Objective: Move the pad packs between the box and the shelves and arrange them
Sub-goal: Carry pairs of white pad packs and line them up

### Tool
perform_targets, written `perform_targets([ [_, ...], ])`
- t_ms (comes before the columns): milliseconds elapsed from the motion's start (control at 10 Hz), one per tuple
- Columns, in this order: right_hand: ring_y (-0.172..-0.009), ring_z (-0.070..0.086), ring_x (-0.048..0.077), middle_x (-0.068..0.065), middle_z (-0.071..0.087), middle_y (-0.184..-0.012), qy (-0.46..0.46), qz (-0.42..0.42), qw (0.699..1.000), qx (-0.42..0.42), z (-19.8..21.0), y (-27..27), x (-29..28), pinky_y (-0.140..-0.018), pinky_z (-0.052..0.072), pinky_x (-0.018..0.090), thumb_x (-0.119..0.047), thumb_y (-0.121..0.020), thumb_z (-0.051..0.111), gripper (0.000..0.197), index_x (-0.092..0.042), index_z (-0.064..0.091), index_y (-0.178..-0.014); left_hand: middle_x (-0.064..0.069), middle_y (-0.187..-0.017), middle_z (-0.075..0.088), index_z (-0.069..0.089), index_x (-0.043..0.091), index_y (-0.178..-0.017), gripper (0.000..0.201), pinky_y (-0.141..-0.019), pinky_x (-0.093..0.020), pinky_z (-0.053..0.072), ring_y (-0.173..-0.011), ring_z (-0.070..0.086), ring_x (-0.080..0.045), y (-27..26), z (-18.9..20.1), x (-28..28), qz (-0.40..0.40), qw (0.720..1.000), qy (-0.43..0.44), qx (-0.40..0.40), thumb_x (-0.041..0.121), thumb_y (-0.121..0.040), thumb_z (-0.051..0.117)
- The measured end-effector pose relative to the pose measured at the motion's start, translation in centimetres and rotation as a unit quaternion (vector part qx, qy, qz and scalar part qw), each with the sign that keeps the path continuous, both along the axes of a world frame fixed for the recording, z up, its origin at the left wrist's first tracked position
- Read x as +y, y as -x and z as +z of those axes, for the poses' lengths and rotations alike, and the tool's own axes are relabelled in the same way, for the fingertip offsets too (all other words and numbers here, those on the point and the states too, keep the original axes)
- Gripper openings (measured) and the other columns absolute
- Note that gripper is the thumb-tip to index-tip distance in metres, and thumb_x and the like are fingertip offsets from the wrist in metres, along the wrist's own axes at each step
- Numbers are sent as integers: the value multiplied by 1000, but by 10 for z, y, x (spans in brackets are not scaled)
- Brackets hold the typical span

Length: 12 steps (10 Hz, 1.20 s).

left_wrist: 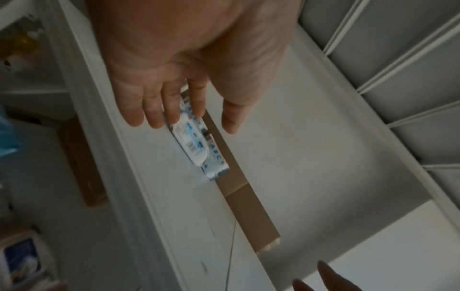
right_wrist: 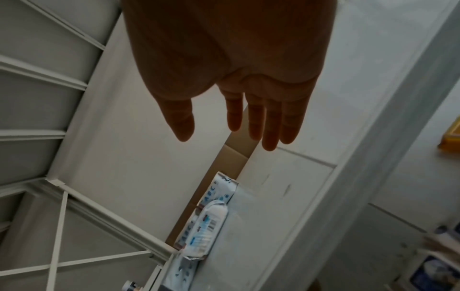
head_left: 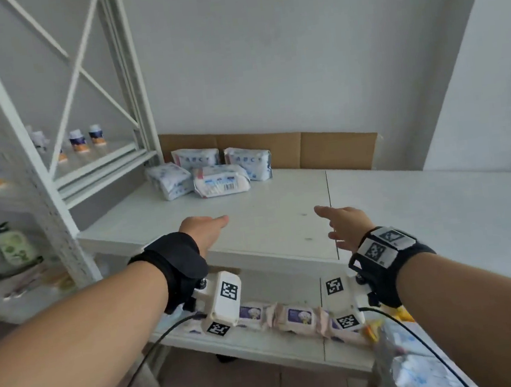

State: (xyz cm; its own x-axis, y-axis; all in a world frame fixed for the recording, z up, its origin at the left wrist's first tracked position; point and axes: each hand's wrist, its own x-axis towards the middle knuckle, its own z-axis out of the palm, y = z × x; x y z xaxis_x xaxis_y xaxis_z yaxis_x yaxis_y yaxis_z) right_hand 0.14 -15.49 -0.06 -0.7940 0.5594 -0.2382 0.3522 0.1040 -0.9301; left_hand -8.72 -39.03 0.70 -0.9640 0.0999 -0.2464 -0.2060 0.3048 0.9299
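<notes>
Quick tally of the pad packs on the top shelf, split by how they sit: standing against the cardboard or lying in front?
Standing against the cardboard: 2, the left standing pack and the right standing pack.
Lying in front: 2, the left front pack and the barcode pack.
Total: 4 on the top shelf. Neither hand holds one.

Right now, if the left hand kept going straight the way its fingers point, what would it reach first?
Most likely the front pad pack, lying barcode side up. The left hand is open above the bare shelf with nothing between. Depth is uncertain; it could brush the left-hand pack instead.
</notes>
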Motion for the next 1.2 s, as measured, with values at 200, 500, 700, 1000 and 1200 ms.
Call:
perform_targets([
  [200,-111,58,35,18,59,-123,5,-7,1000,-21,13,71,-58,-87,46,43,-43,-82,68,40,-8,57,-98,-15,-143,44,40,-1,-139,64,-102,-35,38,-127,47,-30,79,19,-74,37,999,12,-20,28,-87,65],
  [500,-115,53,30,11,51,-134,-4,12,995,-97,14,163,-65,-95,45,43,-49,-80,66,70,-8,47,-132,-15,-145,40,36,-1,-140,64,-102,-36,38,-129,44,-31,181,10,-85,9,997,65,-49,21,-87,64],
  [700,-118,52,31,14,53,-132,-50,16,992,-114,13,251,-46,-100,42,41,-45,-81,67,69,-4,46,-133,-20,-137,49,49,-1,-130,56,-104,-42,42,-126,49,-35,271,18,-77,9,996,88,-17,20,-83,68],
  [1000,-113,56,27,11,53,-134,-63,36,987,-146,3,380,-32,-95,47,41,-40,-78,71,70,-10,47,-136,-20,-127,58,56,-5,-122,51,-104,-43,43,-118,55,-33,402,14,-81,-19,985,167,-26,15,-78,73],
  [1200,-97,55,25,11,58,-127,-35,10,989,-143,-18,428,-32,-81,41,32,-34,-79,73,60,-6,52,-128,-12,-122,62,60,1,-116,50,-83,-29,43,-102,57,-24,459,13,-79,-75,957,279,-34,18,-73,79],
])
